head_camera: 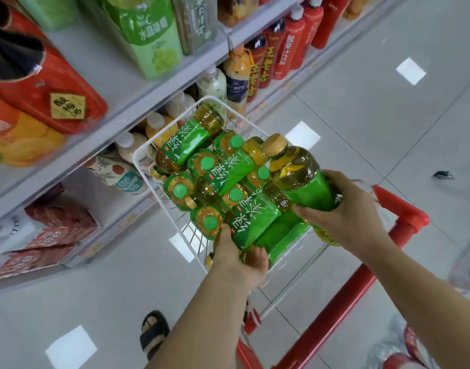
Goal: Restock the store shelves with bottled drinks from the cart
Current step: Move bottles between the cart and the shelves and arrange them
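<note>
Shop aisle, left hand (239,259), right hand (345,217), two gripped bottles (305,187)

**White wire cart basket (135,159) beside stocked shelves (148,102).**
Green-label tea bottles (228,171) lie heaped in the basket, some upright; the shelves carry rows of drinks (291,43).

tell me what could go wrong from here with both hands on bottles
1. The right hand holds the tan-capped green-labelled plastic tea bottle by its lower end, tilted; it might slip.
2. The left hand grips a lying green-labelled bottle in a loose pile; pulling it could send neighbouring green-capped bottles rolling towards the white wire basket rim.
</note>
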Tool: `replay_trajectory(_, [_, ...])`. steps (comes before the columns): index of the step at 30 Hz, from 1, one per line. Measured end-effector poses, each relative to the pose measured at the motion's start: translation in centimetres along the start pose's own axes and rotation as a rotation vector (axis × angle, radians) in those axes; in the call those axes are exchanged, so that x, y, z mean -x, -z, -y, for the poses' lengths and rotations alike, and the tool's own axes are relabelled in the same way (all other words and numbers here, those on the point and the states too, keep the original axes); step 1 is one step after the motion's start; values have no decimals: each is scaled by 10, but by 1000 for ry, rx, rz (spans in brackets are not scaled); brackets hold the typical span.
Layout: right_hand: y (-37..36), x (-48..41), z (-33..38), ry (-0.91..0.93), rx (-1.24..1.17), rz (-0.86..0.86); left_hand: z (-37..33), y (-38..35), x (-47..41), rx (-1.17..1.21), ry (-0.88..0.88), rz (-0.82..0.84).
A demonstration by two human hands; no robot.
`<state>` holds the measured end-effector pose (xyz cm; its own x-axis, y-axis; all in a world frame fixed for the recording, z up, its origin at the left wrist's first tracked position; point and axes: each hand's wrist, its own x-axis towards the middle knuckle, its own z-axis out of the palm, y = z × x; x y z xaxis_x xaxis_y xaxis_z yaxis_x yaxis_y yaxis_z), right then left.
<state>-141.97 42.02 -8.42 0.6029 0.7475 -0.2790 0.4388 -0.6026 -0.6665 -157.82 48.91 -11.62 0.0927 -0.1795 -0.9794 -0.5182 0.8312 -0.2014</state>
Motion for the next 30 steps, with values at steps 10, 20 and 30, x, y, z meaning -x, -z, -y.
replay_trajectory(10, [-8, 2, 6, -67, -126, -3, -3, -19, 18, -285, -926, 184])
replay_trajectory(20, [-2, 42, 116, 93, -226, 7, -41, 51, 144, -637, -1526, 376])
replay_trajectory(30, [-61, 104, 347, 518, -355, 117, -156, 186, 301, -337, -1855, 302])
